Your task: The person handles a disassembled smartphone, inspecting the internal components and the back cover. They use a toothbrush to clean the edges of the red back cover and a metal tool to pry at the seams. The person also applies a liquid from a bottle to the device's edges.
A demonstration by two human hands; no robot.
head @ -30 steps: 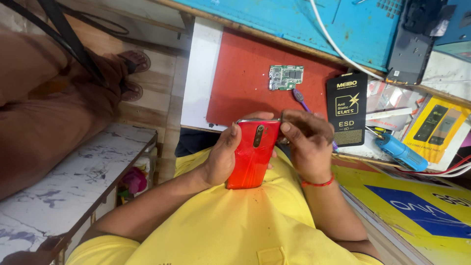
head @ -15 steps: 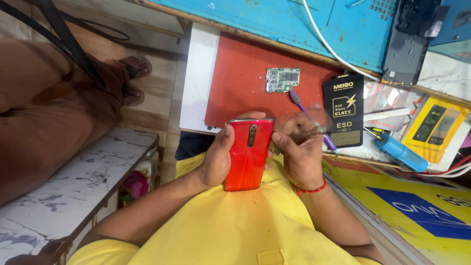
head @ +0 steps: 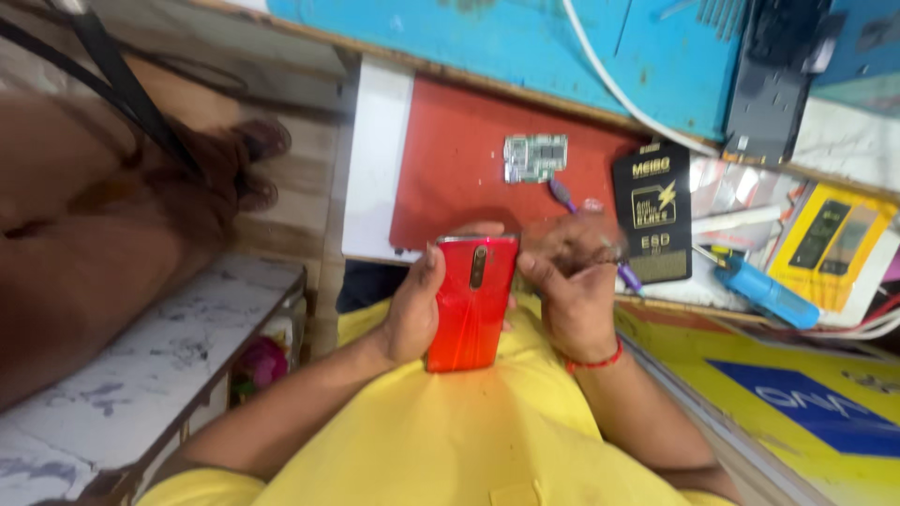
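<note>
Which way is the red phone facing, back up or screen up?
Back up: the red phone shows its glossy rear with the camera strip, held in the left hand; the right hand touches its edge.

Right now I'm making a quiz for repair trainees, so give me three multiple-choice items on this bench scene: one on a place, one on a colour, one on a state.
1. Where does the small circuit board lie?
A. On the red mat
B. On the yellow shirt
C. On the marbled shelf

2. What colour is the phone back?
A. Blue
B. Red
C. Black

3. How is the phone held?
A. Lying flat on the mat
B. Gripped along one edge by the left hand, camera side up
C. Tucked in a pocket

Answers: 1 A, the board sits on the mat beyond the hands. 2 B, the glossy back is red-orange. 3 B, the left hand wraps its side while the right hand, holding a purple-handled tool, is at the other edge.
</note>
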